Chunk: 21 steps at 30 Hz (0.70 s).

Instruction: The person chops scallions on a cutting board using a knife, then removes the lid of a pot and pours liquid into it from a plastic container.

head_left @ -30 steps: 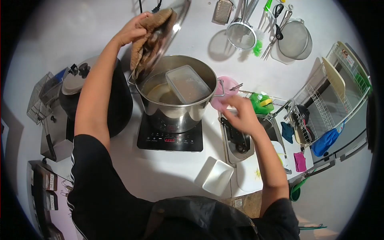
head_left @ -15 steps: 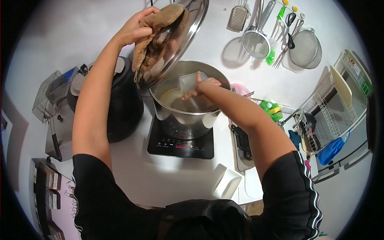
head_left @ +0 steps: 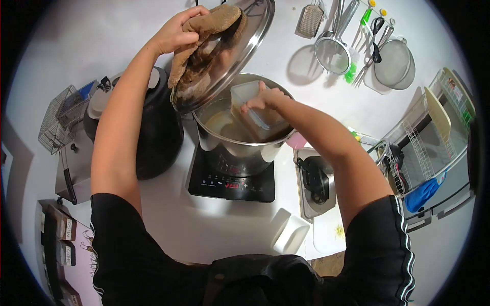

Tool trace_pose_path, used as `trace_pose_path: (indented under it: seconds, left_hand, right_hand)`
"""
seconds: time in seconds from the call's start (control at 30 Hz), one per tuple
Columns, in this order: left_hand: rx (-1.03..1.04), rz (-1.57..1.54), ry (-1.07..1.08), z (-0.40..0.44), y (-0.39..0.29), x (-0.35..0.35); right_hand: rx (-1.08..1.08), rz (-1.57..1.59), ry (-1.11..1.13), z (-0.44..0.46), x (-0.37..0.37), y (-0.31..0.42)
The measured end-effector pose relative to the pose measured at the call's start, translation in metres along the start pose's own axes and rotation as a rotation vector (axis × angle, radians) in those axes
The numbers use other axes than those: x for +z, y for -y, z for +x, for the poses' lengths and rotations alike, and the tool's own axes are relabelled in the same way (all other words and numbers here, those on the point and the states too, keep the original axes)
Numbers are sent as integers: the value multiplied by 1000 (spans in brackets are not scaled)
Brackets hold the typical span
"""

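My left hand (head_left: 181,33) is closed on a thick brown cloth (head_left: 217,21) at the steel pot lid (head_left: 247,58), which is held tilted above the pot's left rim. The lid's handle is hidden by the cloth. My right hand (head_left: 264,98) grips a clear plastic container (head_left: 244,92), tipped inside the mouth of the large steel pot (head_left: 219,140). Cloudy, pale brown liquid (head_left: 220,124) shows in the pot. Whether anything is running out of the container, I cannot tell. The pot stands on a black induction cooker (head_left: 232,193) with a lit red display.
A big black rounded cooker (head_left: 161,135) stands left of the pot, with wire fry baskets (head_left: 58,120) beyond it. A small sink (head_left: 316,186) and a white rectangular tray (head_left: 291,234) lie to the right. Strainers (head_left: 333,53) hang on the wall.
My right hand has risen slightly and turned, and more of the container's side shows. The lid stays raised in my left hand. The view has shifted a little.
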<state>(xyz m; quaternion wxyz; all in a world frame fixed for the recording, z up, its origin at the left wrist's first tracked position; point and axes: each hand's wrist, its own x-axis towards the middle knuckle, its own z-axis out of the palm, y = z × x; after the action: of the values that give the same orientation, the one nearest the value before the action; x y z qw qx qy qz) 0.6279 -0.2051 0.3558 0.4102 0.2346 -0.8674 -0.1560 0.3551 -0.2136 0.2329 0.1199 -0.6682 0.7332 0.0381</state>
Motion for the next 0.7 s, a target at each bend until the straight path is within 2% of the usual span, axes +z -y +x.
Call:
trace_pose_path:
  seconds: [0.2, 0.27, 0.33, 0.37, 0.47, 0.6, 0.7]
  left_hand:
    - [-16, 0, 0, 8, 12, -13]
    - [-4, -68, 8, 12, 6, -13]
    - [-102, -288, 40, 17, -1, -14]
    - [-115, -286, -5, 17, -3, -13]
    - [-137, -269, 23, 17, -7, -18]
    - [-95, -134, -58, 22, -15, -13]
    - [-91, -177, -6, 27, -12, -7]
  right_hand:
    - [-157, 52, -10, -11, -31, -10]
    - [-199, 68, -6, -18, -42, -11]
    - [-261, 94, -48, -21, -55, -11]
    - [-334, 181, -39, -18, -62, -15]
    - [-378, 299, -26, -23, -86, -21]
    - [-438, 301, -29, -43, -109, -32]
    - [-366, 308, -3, -72, -110, -42]
